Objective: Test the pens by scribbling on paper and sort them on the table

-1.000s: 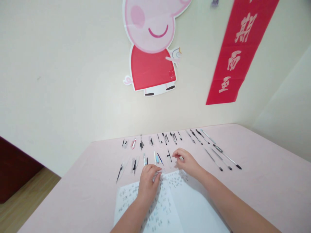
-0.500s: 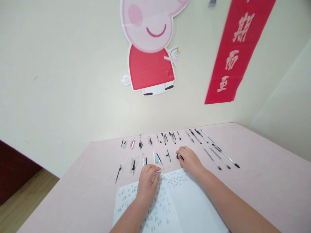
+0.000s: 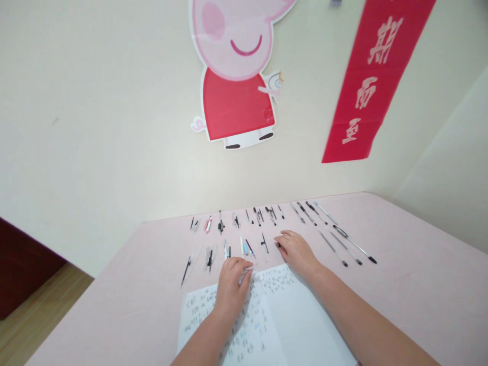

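My left hand (image 3: 232,282) rests on an open notebook (image 3: 267,320) covered in handwriting, its fingers curled round a thin clear pen barrel at the page's far edge. My right hand (image 3: 297,250) lies just beyond the notebook's top right corner, fingers bent down over a small dark pen part on the pink table (image 3: 400,284). Several pens and pen parts (image 3: 244,247) lie in rows right in front of both hands.
A second row of pen parts (image 3: 236,221) runs near the wall, and several long pens (image 3: 339,236) lie at the right. A cartoon pig sticker (image 3: 238,71) and a red banner (image 3: 371,76) hang on the wall. Wooden floor (image 3: 34,325) shows at the left.
My right hand has slid slightly toward me and lowered onto the table over the small dark part. The left hand has stayed on the notebook.
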{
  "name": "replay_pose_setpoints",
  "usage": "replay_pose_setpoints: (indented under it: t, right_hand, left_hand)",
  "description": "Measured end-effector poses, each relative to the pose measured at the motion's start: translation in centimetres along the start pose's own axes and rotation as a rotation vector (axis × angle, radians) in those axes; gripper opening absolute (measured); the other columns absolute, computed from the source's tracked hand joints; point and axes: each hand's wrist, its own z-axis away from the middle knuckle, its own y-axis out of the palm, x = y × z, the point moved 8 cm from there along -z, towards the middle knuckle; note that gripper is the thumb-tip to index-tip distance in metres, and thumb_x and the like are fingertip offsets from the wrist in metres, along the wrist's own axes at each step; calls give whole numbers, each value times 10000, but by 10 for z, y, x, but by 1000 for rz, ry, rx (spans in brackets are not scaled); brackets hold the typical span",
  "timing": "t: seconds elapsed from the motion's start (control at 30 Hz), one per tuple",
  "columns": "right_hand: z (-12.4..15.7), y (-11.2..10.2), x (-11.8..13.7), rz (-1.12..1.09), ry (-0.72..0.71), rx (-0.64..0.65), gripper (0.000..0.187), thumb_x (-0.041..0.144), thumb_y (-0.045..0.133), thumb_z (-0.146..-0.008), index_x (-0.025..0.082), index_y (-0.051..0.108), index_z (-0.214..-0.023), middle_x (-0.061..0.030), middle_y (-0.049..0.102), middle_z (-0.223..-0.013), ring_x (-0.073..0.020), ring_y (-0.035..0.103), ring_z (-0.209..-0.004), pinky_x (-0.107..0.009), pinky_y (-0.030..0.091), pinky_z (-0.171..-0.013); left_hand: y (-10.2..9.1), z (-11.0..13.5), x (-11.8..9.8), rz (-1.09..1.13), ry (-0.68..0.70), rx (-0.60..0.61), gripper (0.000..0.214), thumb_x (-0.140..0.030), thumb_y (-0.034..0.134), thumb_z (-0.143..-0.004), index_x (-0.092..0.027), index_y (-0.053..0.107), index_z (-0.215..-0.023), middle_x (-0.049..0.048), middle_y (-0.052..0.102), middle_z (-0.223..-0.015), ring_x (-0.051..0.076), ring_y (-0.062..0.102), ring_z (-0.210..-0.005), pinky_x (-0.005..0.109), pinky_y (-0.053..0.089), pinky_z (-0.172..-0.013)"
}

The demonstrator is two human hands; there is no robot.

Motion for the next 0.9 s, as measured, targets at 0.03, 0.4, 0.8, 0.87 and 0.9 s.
replay_pose_setpoints:
  t: [0.03, 0.4, 0.8, 0.87, 0.9]
  right_hand:
    - [0, 0, 0, 6, -2, -3, 291, 60, 522, -752, 156, 679, -977, -82, 699, -945, -229, 543, -1066, -369, 397, -957]
    - [-1, -8, 5, 50, -36, -88, 234, 98, 494, -812, 155, 687, -930, -93, 689, -866, -212, 581, -873, -344, 454, -815]
    - [-1, -30, 21, -436, 49, -195, 236, 100, 494, -773, 186, 686, -879, -61, 700, -883, -190, 616, -862, -354, 474, -820]
    - [-2, -31, 28, -569, 72, -149, 226, 112, 502, -767, 186, 690, -869, -59, 705, -887, -188, 625, -868, -363, 475, -835]
    - [-3, -31, 32, -648, 90, -116, 222, 123, 507, -769, 182, 690, -878, -59, 708, -889, -184, 631, -867, -364, 479, -840]
  left_hand:
    - [0, 0, 0, 0, 2, -1, 121, -182, 527, -819, -181, 629, -883, 73, 616, -886, 217, 555, -889, 374, 452, -795]
    - [0, -1, 0, 4, 8, -11, 125, -184, 534, -810, -189, 634, -884, 71, 619, -880, 219, 563, -882, 378, 461, -792]
    - [-3, -1, 6, 8, -52, -44, 136, -193, 531, -794, -203, 641, -873, 62, 639, -879, 219, 575, -881, 389, 468, -795]
    - [-4, -1, 7, 9, -62, -55, 139, -200, 530, -790, -203, 642, -872, 63, 642, -877, 223, 579, -879, 395, 468, -795]
    - [-4, -1, 8, 10, -65, -57, 139, -202, 530, -789, -203, 642, -873, 63, 642, -875, 224, 580, -878, 396, 469, -794]
